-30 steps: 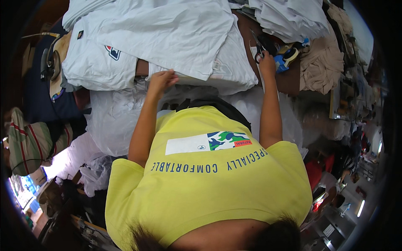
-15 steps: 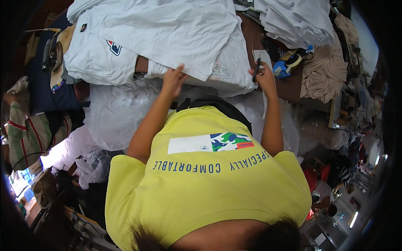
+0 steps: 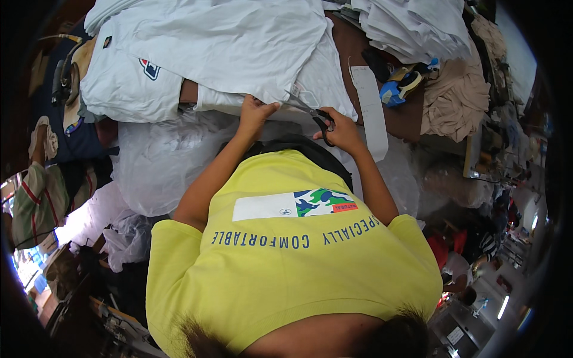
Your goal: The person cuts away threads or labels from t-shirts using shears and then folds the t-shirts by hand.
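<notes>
Slim, grey-bladed, black-handled scissors (image 3: 315, 113)

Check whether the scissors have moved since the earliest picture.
Yes, leftward and toward the person's body: the scissors, close beside the blue tape dispenser then, are now well to its left, in the right hand.

Tube light (image 3: 504, 309) (bright white), lower right.

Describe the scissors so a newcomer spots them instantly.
Start at the white garments beyond the yellow shirt. At their near edge, the right hand holds the scissors, tips pointing away and leftward. Dark looped handles and metal blades distinguish them from the soft cloth.
</notes>
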